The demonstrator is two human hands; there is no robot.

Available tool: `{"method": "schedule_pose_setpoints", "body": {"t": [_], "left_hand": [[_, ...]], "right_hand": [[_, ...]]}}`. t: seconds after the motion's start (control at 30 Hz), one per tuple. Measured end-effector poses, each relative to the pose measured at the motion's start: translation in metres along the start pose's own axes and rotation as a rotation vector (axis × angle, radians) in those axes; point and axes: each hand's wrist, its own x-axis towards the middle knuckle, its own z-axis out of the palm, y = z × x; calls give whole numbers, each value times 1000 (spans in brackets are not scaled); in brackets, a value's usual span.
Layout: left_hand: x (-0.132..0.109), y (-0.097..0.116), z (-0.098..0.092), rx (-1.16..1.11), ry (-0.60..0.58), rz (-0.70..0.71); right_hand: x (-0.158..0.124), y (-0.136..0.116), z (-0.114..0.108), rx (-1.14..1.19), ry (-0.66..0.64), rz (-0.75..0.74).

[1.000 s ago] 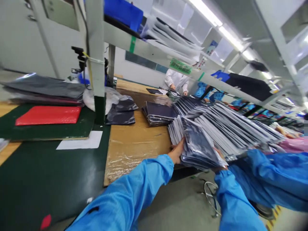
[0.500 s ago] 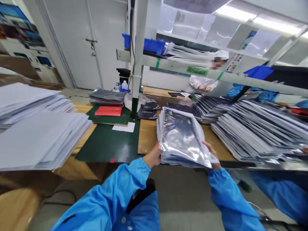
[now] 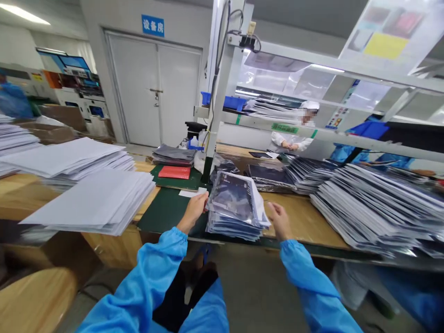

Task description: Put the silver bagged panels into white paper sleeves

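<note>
A stack of shiny silver-black plastic bags [image 3: 236, 208] lies on the workbench near its front edge, half on the dark green mat [image 3: 166, 210]. My left hand [image 3: 194, 210] rests against the stack's left side, fingers curled on its edge. My right hand [image 3: 279, 219] hovers just right of the stack, fingers apart, holding nothing. Both arms wear blue sleeves.
Long rows of similar bags [image 3: 378, 203] cover the bench to the right. Piles of white sheets [image 3: 93, 201] lie at left. A red folder [image 3: 174, 172], a frame post [image 3: 217, 115] and dark bags sit behind. A person in white [image 3: 293, 138] works at the far side.
I have carried the stack of bags leftward and set it down on the bench. My right hand has let go and drawn back; the view has swung left.
</note>
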Motion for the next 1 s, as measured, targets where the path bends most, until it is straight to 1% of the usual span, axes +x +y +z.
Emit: {"method": "schedule_pose_setpoints", "body": {"t": [0.03,0.07,0.1,0.17,0.23,0.27,0.33,0.4,0.47,0.53,0.6,0.7,0.77,0.8,0.83,0.93,0.97,1.0], "left_hand": [[-2,4,-1,-63,-44,-2],[-4,8,-1,-102,-80,-3],[-6,12,-1,-108,-108,-1],[-8,23,2,-90,-151,-8],[-9,36,5,-124,-193,-64],[-8,43,7,-179,-221,-105],[-8,56,9,-349,-271,-171],[-8,64,11,-525,-297,-185],[-9,65,12,-655,-318,-163],[-12,60,13,-736,-342,-130],[-17,52,13,-786,-378,-99],[-26,40,15,-810,-474,-32],[-31,34,16,-743,-525,60],[-33,31,16,-661,-507,139],[-34,28,16,-544,-452,244],[-34,17,16,-73,-181,589],[-33,13,17,74,-121,670],[-30,10,18,195,-91,727]], "right_hand": [[-4,-9,-7,-25,60,-54],[-9,-17,-12,-60,86,-94],[-16,-26,-15,-111,73,-124],[-34,-40,-17,-218,-64,-109],[-51,-50,-12,-251,-210,-12],[-58,-54,-9,-233,-244,40],[-66,-61,-3,-136,-246,151],[-69,-68,3,-5,-224,283],[-72,-78,8,88,-212,403],[-74,-88,16,114,-211,473],[-78,-98,25,102,-219,485],[-85,-107,35,70,-241,416],[-93,-110,36,75,-208,353],[-99,-111,33,90,-171,324],[-107,-112,28,110,-121,299],[-140,-112,6,167,81,230],[-154,-112,-2,184,153,209],[-169,-111,-9,202,220,192]]}}
